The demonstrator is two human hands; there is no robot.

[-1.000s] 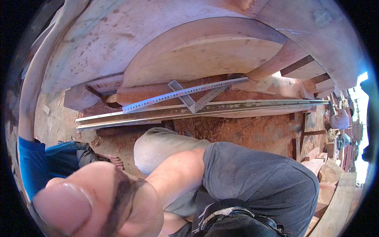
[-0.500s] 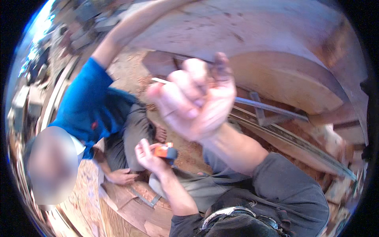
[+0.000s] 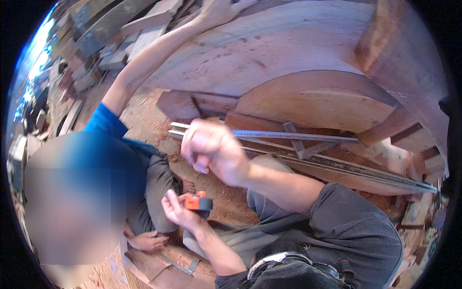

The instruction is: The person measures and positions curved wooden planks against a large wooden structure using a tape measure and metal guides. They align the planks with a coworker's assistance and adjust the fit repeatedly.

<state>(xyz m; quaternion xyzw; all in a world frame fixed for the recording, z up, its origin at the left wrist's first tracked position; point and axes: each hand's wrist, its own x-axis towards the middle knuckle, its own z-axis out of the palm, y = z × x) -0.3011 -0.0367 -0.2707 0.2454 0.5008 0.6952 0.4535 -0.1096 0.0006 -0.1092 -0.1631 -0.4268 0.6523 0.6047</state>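
Observation:
My left hand (image 3: 178,212) holds an orange and black tape measure (image 3: 198,203) low in front of me, its fingers curled beside the case. My right hand (image 3: 207,149) is raised over the floor with its fingers folded in, and motion smears it a little. What those fingers hold, if anything, is hidden. Behind that hand runs a long marked metal ruler (image 3: 298,135); whether I grip it cannot be made out. The ruler crosses a metal try square (image 3: 294,143). Beneath it lie long narrow metal bars (image 3: 365,170).
A large curved wooden board (image 3: 231,62) stands beyond my hands, beside a curved wooden piece (image 3: 317,101). At left sits a person in blue (image 3: 106,120), one hand (image 3: 219,9) on the board. Another square (image 3: 185,267) lies at lower left. Scrap wood (image 3: 115,29) is piled behind.
My right hand has dropped lower and its raised finger has folded in. The view has shifted, and the other person leans nearer. My left hand still holds the tape measure.

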